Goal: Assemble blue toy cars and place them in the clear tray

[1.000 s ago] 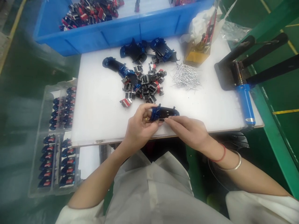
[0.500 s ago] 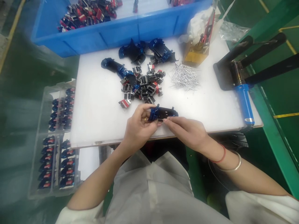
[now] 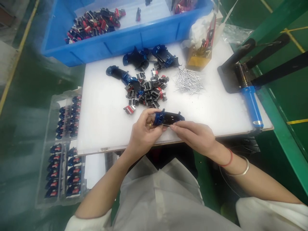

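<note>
At the near edge of the desk, what have the hands got?

Left hand curls closed around the blue end of a blue-and-black plastic housing. Right hand reaches in with its fingers nearly straight, their tips at the housing's lower edge. Whether they pinch it, I can't tell.

How does the housing lie?

Just above the desk, its long axis runs crosswise and nearly level. The left hand is nearer, holding it; the glossy black end points right, towards the right hand.

What's further out?

A heap of small black-and-red pieces and loose silver nails lie ahead. Past them stands a blue bin, with a black-handled hand press to the right and a clear tray of blue parts to the left.
</note>
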{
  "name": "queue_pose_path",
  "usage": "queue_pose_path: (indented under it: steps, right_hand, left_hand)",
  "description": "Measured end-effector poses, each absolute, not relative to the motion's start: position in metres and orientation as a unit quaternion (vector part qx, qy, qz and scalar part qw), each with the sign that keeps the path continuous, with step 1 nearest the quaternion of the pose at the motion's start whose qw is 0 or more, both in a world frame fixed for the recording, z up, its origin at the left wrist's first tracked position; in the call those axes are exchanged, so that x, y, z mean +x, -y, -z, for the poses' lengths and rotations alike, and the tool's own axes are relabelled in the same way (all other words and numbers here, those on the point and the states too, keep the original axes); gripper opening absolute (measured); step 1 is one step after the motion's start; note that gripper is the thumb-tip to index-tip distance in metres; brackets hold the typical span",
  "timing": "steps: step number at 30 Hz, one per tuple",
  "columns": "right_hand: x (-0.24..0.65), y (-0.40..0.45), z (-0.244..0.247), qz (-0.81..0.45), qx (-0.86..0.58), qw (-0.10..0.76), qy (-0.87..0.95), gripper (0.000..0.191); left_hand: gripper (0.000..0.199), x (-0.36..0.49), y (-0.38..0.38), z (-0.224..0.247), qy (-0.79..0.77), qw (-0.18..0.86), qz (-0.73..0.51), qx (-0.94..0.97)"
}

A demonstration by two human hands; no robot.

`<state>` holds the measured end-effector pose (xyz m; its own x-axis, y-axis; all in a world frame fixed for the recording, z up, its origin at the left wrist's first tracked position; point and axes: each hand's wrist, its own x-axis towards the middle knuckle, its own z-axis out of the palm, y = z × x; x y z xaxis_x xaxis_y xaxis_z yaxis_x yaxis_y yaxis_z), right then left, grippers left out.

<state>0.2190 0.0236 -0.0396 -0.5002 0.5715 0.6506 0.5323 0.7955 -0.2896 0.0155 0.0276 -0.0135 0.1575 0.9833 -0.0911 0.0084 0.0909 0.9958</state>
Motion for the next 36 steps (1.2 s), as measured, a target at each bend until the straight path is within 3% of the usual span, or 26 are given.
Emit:
queue_pose_path:
  steps: [11, 19, 28, 36]
  right_hand:
    - [0.222, -0.022, 0.034, -0.038, -0.323, 0.403, 0.855, 0.028]
    - [0.213, -0.016, 0.035, -0.135, -0.413, 0.374, 0.819, 0.02]
    - [0.213, -0.02, 0.027, 0.04, -0.322, 0.372, 0.87, 0.027]
    - [0.214, -0.022, 0.026, 0.036, -0.308, 0.371, 0.875, 0.021]
  left_hand:
    - [0.035, 0.012, -0.025, 0.015, -0.464, 0.575, -0.421, 0.526]
    - [0.038, 0.012, -0.022, 0.019, -0.465, 0.55, -0.433, 0.543]
    - [0.035, 0.016, -0.021, 0.016, -0.472, 0.512, -0.445, 0.563]
    - [0.038, 0.014, -0.022, 0.017, -0.473, 0.489, -0.441, 0.585]
